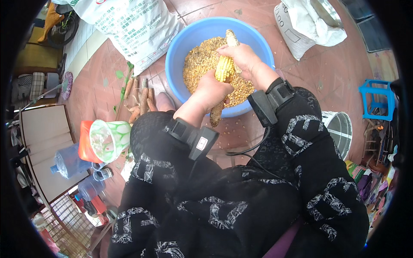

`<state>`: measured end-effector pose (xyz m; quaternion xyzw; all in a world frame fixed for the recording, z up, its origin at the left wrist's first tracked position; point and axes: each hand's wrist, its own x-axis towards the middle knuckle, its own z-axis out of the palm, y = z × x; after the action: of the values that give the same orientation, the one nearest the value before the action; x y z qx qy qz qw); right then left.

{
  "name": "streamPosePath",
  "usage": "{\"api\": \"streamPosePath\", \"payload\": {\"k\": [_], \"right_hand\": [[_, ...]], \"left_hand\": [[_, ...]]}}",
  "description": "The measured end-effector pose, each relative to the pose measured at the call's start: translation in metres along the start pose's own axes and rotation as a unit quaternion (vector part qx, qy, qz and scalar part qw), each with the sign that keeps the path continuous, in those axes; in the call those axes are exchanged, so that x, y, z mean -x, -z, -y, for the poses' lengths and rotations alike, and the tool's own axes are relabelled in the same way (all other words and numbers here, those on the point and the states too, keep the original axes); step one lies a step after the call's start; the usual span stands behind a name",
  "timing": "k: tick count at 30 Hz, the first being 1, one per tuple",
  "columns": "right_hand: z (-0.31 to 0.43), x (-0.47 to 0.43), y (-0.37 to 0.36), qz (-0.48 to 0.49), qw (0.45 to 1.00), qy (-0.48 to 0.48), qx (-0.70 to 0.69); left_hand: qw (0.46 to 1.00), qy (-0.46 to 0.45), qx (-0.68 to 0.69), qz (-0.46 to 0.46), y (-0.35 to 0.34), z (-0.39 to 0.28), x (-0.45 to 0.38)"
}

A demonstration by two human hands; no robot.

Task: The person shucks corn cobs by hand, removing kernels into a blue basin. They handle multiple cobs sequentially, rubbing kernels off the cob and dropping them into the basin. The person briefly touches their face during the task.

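A partly stripped corn ear [224,68] is in my left hand [209,88]. Its upper part carries yellow kernels, and a brown, bare-looking end sticks out below the palm. My right hand [243,58] grips a pale corn cob [231,38], whose tip points up past the fingers. Both hands are close together, with the cob beside the yellow kernels; whether they touch is hard to tell. Beneath them stands a blue plastic basin [173,63] holding loose corn kernels [200,59].
Bare corn cobs [143,96] lie on the tiled floor left of the basin. A white woven sack [135,29] stands upper left, another sack [295,30] upper right. A green-patterned bin [109,138] is at left, a white bin [342,132] and blue stool [376,98] at right.
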<state>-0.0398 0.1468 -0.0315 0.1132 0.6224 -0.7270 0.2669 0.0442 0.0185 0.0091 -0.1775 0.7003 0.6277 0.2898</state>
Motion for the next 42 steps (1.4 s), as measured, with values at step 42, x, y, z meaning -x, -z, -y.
{"api": "streamPosePath", "payload": {"k": [42], "right_hand": [[-0.001, 0.009, -0.027, -0.082, 0.994, 0.056, -0.046]], "left_hand": [[0.990, -0.006, 0.141, -0.009, -0.011, 0.005, -0.022]]}}
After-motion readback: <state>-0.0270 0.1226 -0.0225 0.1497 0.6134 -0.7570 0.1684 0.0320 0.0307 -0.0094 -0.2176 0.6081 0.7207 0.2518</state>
